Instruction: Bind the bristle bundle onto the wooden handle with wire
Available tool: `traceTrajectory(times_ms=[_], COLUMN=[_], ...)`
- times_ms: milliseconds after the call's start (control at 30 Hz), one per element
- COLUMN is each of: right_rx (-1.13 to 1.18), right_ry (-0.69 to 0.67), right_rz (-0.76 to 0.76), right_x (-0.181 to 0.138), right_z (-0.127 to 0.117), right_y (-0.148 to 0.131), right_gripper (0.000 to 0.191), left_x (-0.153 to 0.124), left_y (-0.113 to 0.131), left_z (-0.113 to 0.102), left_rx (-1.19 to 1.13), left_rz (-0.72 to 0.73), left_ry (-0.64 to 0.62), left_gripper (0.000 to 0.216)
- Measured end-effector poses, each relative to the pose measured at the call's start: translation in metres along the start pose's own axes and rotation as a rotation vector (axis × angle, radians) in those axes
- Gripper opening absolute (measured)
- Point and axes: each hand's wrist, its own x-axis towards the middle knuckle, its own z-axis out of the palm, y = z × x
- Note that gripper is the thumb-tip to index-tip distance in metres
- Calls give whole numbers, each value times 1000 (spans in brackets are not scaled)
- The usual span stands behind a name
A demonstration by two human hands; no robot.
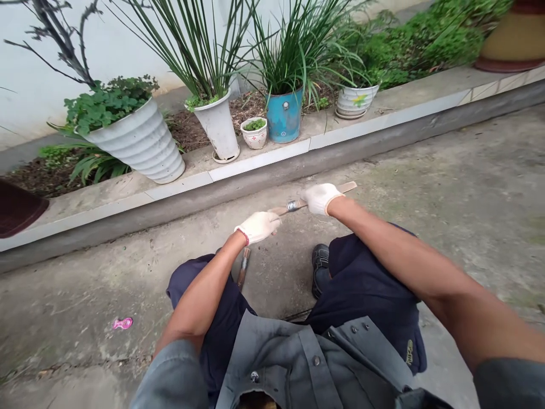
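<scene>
Both of my hands wear white knitted gloves and are held out in front of my knees. My left hand (259, 227) has its fingers closed around the left end of a thin wooden stick (348, 187). Further along the same stick my right hand (319, 199) is closed, and a flat end sticks out past it. Between the two hands, silvery wire (293, 205) is wound around the stick. A second stick-like piece (244, 267), also with a wrapped band, is beside my left leg, its lower part hidden by the trousers.
A low tiled ledge (259, 159) runs across in front. On it stand a ribbed white pot (140, 145), a tall white pot (218, 128), a small pot (254, 136) and a blue pot (284, 119). A pink object (123, 324) lies on the concrete at left.
</scene>
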Motion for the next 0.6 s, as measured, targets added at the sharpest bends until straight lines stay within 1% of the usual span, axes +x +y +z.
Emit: traceTrajectory(times_ms=[133,200,267,367,433,500,600], right_rx=[-138,-166,-150,-4,142,273,369], right_ry=[29,26,2,-82,-87,-58,53], right_rz=[-183,-262,-342,-421,-456,-460,-392], right_x=[-25,-41,-60,-91,-107,-116,-109], right_z=[9,6,-4,-27,-42,-54,-64], right_y=[-23,-29,-31,-26,-24,-25,-32], right_gripper=[29,27,25,20,17,23,31], left_x=[-13,-24,-36,-56,-68,-78,-86], left_y=[6,9,9,9,7,6,4], left_z=[-8,-10,-12,-11,-6,2,21], left_rx=[37,45,56,-9,-97,-185,-268], left_rz=[43,50,60,94,140,146,5], left_ry=[21,15,5,5,39,77,166], left_gripper=[17,16,21,33,36,36,44])
